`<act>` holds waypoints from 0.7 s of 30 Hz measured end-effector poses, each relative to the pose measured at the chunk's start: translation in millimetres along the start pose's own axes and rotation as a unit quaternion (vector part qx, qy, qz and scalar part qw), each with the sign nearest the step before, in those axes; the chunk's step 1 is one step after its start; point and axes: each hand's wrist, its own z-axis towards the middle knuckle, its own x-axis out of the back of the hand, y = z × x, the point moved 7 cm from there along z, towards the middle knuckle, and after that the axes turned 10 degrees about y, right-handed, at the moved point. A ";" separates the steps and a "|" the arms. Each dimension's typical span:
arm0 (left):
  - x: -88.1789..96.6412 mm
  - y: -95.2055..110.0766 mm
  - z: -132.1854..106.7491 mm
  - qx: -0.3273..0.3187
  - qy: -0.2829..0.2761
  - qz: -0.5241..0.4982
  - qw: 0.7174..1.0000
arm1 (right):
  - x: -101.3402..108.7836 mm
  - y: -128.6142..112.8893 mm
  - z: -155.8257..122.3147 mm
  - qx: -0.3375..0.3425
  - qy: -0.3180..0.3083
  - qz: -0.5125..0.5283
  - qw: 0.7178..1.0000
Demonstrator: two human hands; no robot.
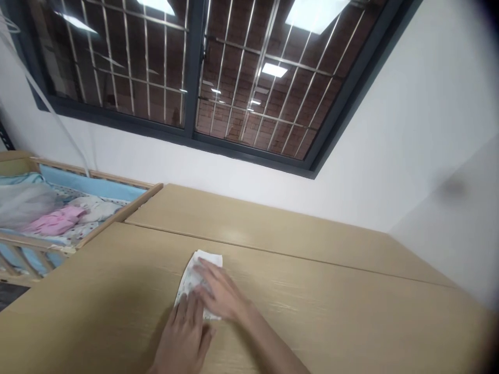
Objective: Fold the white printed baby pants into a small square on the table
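A folded white cloth (189,279) with a faint small print lies flat on the wooden tabletop (335,311); it may be a small garment, but the fold hides its shape. My left hand (181,335) rests palm down at its near edge, fingers stretched forward onto the fabric. Over the cloth's right side lies my right hand (219,291), slightly blurred, its fingers spread across the top layer. Neither hand grips anything that I can see. The hands cover the cloth's near and right parts.
A seam splits the tabletop from a second board (249,221) along the wall. On the left stands a wooden crib (117,221) with blue lining, holding a pink cloth (58,221) and pale bedding. A dark-framed barred window (191,136) is above.
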 end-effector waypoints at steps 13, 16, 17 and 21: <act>-6.6 5.5 -37.2 -0.102 0.100 0.074 0.987 | -56.9 14.0 -3.5 0.021 -0.149 0.000 0.989; -8.6 4.3 -37.8 -0.086 0.126 0.066 0.986 | -54.2 35.3 12.2 0.014 -0.130 -0.022 0.991; -10.3 3.6 -38.7 -0.080 0.130 0.062 0.986 | -52.4 41.4 17.0 0.013 -0.125 -0.027 0.992; -16.3 0.2 -41.8 -0.057 0.137 0.043 0.988 | -44.8 61.3 31.9 0.014 -0.103 -0.036 0.994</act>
